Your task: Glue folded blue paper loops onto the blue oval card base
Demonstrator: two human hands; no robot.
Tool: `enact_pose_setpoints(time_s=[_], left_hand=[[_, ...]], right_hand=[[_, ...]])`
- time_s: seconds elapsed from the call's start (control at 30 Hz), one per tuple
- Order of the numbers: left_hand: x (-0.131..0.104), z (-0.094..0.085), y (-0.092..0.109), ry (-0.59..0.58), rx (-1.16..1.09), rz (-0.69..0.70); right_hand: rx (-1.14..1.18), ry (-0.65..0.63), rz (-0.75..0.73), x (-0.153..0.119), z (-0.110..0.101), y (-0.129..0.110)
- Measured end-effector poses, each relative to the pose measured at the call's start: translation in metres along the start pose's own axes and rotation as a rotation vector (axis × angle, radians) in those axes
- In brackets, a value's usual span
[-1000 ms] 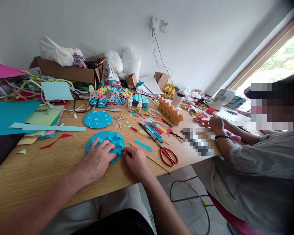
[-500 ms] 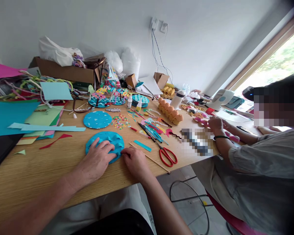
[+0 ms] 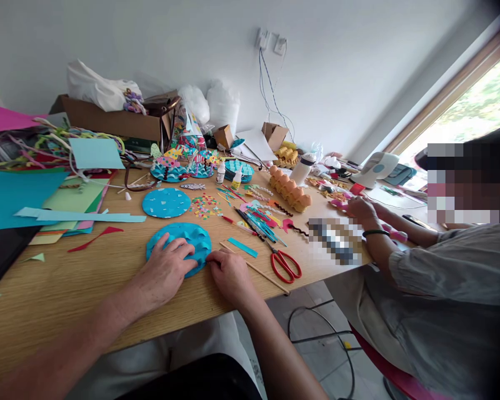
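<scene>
A round blue paper disc [image 3: 200,235] with wavy raised paper strips lies on the table in front of me. My left hand [image 3: 169,266] rests over it, fingers spread across the strips and pressing on them. At the disc's right edge is my right hand [image 3: 227,272], its thumb and index finger pinched together; whatever is between them is too small to make out. Just right of that hand lie a thin wooden stick [image 3: 260,272], a short blue paper strip [image 3: 242,248] and red-handled scissors [image 3: 286,265].
Behind the disc lies a second blue disc [image 3: 165,203] beside scattered confetti [image 3: 205,206]. Pens [image 3: 250,222], glue bottles [image 3: 236,178] and an egg carton [image 3: 289,190] stand farther back. Coloured paper [image 3: 19,200] covers the left side. A co-worker [image 3: 441,272] sits at the right.
My hands keep nearly the same place on the disc. The co-worker's hands have shifted slightly left, and the view has moved a little.
</scene>
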State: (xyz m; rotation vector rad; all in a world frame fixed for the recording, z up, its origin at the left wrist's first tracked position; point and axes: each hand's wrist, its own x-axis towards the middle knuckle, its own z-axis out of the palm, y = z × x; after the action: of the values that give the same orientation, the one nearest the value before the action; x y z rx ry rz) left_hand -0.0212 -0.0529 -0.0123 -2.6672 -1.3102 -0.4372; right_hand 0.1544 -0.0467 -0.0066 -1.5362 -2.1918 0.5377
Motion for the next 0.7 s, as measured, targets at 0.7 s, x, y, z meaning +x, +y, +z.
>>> enact_pose_setpoints(time_s=[0.7], left_hand=[[-0.051,-0.014,-0.013,0.172,-0.092,-0.081]], right_hand=[[0.21,0.029,-0.022,-0.024,0.007,-0.014]])
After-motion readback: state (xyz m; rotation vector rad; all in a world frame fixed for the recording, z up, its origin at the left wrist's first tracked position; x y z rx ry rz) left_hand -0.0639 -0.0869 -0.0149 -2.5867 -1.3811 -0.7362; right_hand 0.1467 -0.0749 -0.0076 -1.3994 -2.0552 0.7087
